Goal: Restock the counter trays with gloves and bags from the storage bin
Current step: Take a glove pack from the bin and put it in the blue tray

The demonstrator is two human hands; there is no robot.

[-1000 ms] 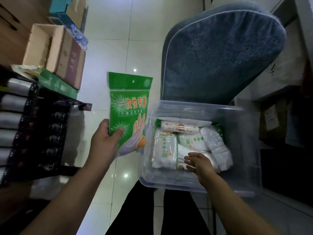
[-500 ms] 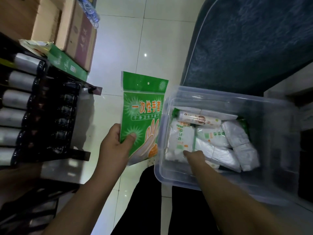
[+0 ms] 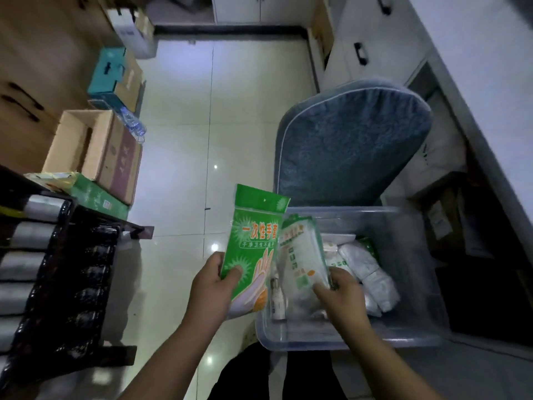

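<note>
Head view: left hand (image 3: pixel 215 280) grips green glove pack (image 3: pixel 253 243); right hand (image 3: pixel 341 293) holds blurred clear pack (image 3: pixel 301 255), hiding bin (image 3: pixel 415 284) contents.

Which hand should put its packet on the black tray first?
Probably the left hand. It holds the green glove packet on the side nearer the black tray. The right hand holds a clear packet over the storage bin, farther away.
</note>
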